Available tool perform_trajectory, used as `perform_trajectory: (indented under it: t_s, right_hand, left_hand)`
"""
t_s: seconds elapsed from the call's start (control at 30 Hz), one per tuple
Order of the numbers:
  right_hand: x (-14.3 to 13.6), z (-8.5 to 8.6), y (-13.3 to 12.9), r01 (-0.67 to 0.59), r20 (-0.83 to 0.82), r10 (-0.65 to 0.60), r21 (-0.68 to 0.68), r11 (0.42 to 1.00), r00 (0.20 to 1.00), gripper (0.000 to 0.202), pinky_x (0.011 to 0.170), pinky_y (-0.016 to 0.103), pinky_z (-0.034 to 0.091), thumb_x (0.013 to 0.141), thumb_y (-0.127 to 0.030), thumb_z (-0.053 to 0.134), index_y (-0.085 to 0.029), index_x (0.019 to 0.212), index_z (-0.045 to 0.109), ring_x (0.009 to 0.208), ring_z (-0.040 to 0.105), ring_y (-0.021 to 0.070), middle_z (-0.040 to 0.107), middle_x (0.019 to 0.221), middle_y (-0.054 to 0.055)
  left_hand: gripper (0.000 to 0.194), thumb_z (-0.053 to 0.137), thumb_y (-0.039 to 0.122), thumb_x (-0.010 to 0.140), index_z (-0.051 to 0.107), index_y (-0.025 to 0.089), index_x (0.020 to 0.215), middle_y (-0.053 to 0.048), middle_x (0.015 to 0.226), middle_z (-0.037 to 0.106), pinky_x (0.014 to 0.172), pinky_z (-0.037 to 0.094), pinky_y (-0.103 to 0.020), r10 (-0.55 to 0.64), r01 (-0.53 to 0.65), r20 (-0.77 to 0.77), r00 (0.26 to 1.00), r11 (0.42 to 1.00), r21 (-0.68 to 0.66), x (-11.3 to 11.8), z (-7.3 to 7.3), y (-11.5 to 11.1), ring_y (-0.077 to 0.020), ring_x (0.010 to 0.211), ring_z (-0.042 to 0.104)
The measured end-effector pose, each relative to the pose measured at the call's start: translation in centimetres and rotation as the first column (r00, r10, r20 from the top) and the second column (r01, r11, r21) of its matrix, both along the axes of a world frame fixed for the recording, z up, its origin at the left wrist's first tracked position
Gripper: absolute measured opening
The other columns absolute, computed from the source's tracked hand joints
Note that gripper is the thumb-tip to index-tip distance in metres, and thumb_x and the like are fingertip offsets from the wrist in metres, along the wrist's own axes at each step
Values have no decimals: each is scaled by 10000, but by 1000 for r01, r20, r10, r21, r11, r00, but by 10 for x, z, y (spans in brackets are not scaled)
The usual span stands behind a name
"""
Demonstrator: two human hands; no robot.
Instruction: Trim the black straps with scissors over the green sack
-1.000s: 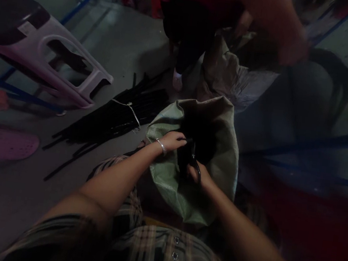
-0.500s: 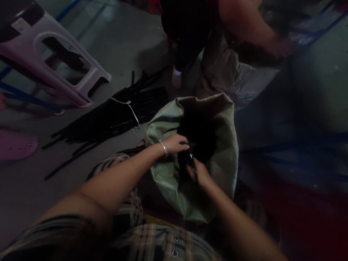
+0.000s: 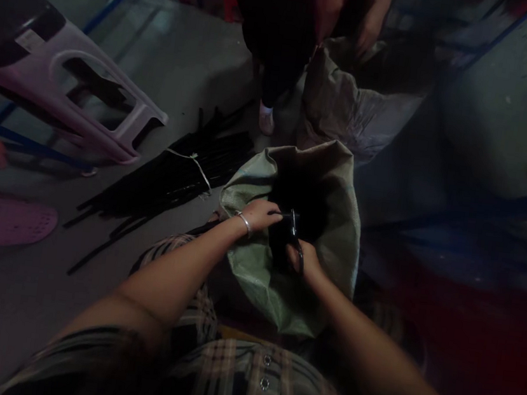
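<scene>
Over one open sack (image 3: 249,256), the left hand (image 3: 260,215) is pinching one black strip (image 3: 284,214), while the right hand (image 3: 307,260) is gripping one pair of scissors (image 3: 294,227) at the strip. One tied bundle (image 3: 164,185) is lying alongside.

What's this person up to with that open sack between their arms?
Their left hand holds a thin dark strip over the mouth of a pale green sack. Their right hand grips what look like black-handled scissors, blades at the strip; whether it is cut through is too dark to tell. On the floor to the left lies a bundle of long black strips tied with string. Beyond, another person's hand is at a brownish sack.
</scene>
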State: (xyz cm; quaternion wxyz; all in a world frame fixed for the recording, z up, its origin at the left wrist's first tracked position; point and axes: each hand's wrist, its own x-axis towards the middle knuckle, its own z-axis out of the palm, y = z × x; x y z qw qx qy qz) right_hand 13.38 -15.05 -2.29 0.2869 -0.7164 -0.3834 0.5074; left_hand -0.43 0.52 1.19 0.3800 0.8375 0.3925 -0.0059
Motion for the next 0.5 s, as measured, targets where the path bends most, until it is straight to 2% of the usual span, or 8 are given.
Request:
perform_trajectory:
  t_s: [0.17,0.5]
  right_hand:
    - [-3,4,0,51,-4,-51,-18,999,999,221,377,204,316,723,-344,534,-198,576,456,382,437,94,477,462,-37]
    - [-4,0,-1,50,29,-49,-7,999,998,216,406,210,298,707,-349,507,-193,564,461,419,405,91,444,474,-39]
  left_hand:
    - [278,538,341,814,721,178,945,-25,855,703,717,439,-235,3,-3,-9,1000,1000,-11,0,-1,1,-154,798,612]
    - [268,537,335,812,724,174,918,-19,800,696,694,439,-227,10,-10,-33,999,1000,-12,1,1,0,-144,763,603]
